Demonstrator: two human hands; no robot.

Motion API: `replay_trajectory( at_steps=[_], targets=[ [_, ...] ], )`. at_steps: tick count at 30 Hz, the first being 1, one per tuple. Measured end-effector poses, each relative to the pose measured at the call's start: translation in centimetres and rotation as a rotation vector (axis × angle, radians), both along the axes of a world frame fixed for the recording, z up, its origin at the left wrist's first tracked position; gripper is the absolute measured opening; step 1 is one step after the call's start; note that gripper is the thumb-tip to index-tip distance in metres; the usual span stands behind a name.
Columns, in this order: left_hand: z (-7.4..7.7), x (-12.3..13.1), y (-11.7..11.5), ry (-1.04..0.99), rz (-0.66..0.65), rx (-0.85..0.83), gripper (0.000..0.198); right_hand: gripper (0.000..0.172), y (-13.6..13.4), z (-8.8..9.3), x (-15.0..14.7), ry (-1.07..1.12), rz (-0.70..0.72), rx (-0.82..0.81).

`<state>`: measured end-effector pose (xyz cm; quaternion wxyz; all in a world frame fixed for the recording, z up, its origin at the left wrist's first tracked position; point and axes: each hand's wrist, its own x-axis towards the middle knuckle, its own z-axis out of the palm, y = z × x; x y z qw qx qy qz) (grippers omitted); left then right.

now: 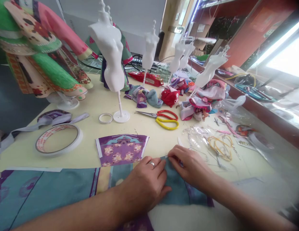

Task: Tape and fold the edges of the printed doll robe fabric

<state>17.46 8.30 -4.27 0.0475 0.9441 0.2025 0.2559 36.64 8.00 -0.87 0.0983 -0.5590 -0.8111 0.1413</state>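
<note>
A cream worktop (77,144) is covered with sewing materials. A teal printed fabric panel (43,192) is laid along its near edge, and a raised fold of that panel is held between both hands. The left hand (145,183) is closed against the fold, while its top edge is pinched by the right hand (190,166). White doll mannequins (110,54) are stood farther back. A purple printed fabric piece (121,150) is laid just beyond the left hand, with a tape roll (59,139) and red-and-yellow scissors (161,117) nearby. A ring (152,164) is worn on the left hand.
</note>
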Motion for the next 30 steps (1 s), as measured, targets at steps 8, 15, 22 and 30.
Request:
replay_trajectory(
  at_steps=[8, 15, 22, 30],
  targets=[
    [-0.2, -0.1, 0.1, 0.000, -0.009, 0.014, 0.025, 0.013, 1.0, 0.6, -0.8, -0.139, 0.010, -0.020],
    [-0.1, -0.1, 0.1, -0.007, -0.011, 0.024, 0.025, 0.014, 1.4, 0.5, -1.0, -0.166, 0.011, -0.001],
    [-0.3, -0.2, 0.2, -0.003, -0.008, -0.007, 0.024, 0.006, 1.8, 1.2, 0.0, -0.191, 0.084, 0.027],
    [0.8, -0.7, 0.7, -0.099, 0.060, -0.239, 0.021, 0.012, 1.9, 1.5, -0.1, -0.233, 0.170, 0.054]
  ],
)
